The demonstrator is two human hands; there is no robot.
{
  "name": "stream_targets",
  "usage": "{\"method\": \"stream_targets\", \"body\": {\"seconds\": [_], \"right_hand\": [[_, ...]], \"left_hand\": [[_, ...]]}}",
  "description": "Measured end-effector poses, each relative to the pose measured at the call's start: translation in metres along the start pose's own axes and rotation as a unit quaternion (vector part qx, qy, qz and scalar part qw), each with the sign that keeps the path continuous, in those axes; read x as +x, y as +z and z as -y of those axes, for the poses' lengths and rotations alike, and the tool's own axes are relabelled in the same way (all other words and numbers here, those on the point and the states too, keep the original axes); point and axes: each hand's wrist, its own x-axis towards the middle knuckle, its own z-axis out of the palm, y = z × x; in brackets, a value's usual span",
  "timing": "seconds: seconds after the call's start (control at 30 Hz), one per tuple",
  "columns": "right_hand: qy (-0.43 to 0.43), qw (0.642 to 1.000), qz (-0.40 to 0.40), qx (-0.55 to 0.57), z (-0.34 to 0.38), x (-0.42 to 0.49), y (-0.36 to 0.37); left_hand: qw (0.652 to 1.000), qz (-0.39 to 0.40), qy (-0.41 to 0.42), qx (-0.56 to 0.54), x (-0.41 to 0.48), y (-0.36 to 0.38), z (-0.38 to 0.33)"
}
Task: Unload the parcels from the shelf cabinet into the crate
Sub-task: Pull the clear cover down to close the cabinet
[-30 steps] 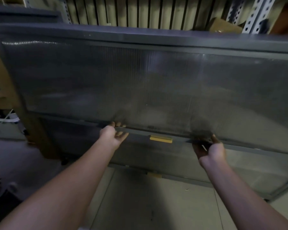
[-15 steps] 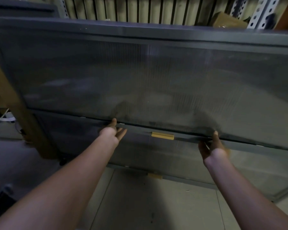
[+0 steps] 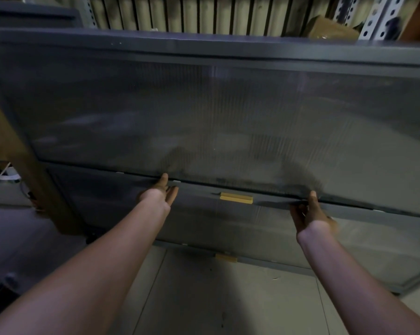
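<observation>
Parcels are nowhere plainly in sight, only pale blurred shapes behind a ribbed translucent door panel (image 3: 204,117), and no crate shows. Nearest me, two bare forearms reach out. The left hand (image 3: 159,192) lies palm up, fingers straight, thumb touching the panel's lower edge. The right hand (image 3: 309,213) sets its thumb against that same edge, but whether its fingers hook behind it I cannot tell. Just below sits a yellow handle (image 3: 236,197) on the lower door (image 3: 122,201) of the shelf cabinet (image 3: 204,48). Farther back a cardboard box (image 3: 332,29) rests above. With so light a hold, I'd fear the panel slipping and dropping shut, or twisting if one side rises first.
</observation>
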Motion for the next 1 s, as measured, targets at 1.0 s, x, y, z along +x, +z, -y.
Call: {"method": "stream_targets", "body": {"seconds": [1.0], "right_hand": [[-0.010,0.998,-0.013,-0.056,0.005,-0.005,0.008]], "left_hand": [[0.992,0.033,0.021,0.123,0.012,-0.001,0.002]]}}
